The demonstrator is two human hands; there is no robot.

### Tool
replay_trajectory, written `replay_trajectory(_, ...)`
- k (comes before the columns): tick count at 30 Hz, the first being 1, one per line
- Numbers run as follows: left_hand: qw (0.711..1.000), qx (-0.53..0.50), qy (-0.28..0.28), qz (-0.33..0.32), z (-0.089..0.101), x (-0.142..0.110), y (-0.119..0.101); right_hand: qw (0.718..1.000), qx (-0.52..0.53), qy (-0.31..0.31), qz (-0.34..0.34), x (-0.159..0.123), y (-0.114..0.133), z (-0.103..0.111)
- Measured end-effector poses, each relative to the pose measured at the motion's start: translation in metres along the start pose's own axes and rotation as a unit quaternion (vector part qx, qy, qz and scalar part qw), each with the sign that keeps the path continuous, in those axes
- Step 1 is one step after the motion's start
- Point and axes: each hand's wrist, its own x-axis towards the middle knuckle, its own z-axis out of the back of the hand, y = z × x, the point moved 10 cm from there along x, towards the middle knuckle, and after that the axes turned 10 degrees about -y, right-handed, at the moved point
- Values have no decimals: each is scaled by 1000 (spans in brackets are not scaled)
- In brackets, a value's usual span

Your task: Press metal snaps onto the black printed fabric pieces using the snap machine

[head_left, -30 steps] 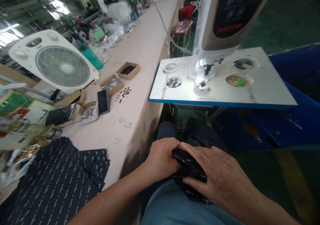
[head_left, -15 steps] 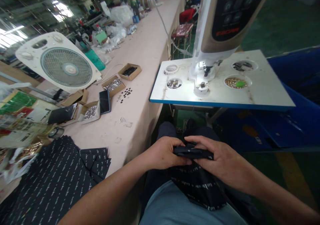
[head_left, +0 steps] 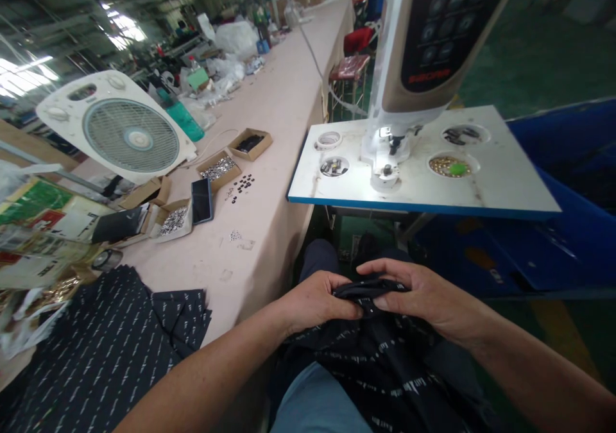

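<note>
A black fabric piece with white lettering [head_left: 385, 362] lies spread over my lap. My left hand [head_left: 322, 301] pinches its folded edge, thumb on top. From the other side my right hand [head_left: 414, 292] grips the same edge, its thumb close to the left one. Just beyond my hands is a snap-fastening machine [head_left: 418, 54] with a white table top [head_left: 423, 195]. The lower die [head_left: 385, 173] of the machine is lit, with no fabric on it. The fingers beneath the fold are partly hidden.
On the cloth-covered table [head_left: 269, 195] at left are a white fan [head_left: 137, 135], a phone [head_left: 201, 200], small boxes of metal parts [head_left: 219, 169] and loose dark snaps [head_left: 245, 183]. Similar black fabric [head_left: 106, 349] is piled nearer me. A blue bin [head_left: 563, 157] is at right.
The fabric has dropped open and spreads wider across my lap, its edge still in both hands. Red digits now show on the machine's panel, and the view has shifted slightly.
</note>
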Motion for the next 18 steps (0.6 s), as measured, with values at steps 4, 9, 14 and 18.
replay_trajectory(4, 995, -97, -5, 26, -6, 6, 9, 999, 41, -13, -16, 5, -9, 6)
replay_trajectory(9, 985, -165, -6, 45, -11, 12, 19, 994, 98, -21, -53, 6, -18, 3)
replay_trajectory(14, 981, -185, 1, 65, -11, 20, 24, 990, 115, -24, -80, 13, -27, 10)
replay_trajectory(18, 976, -176, 53, 115, -20, 32, 34, 994, -47, -95, -40, 36, -27, 38)
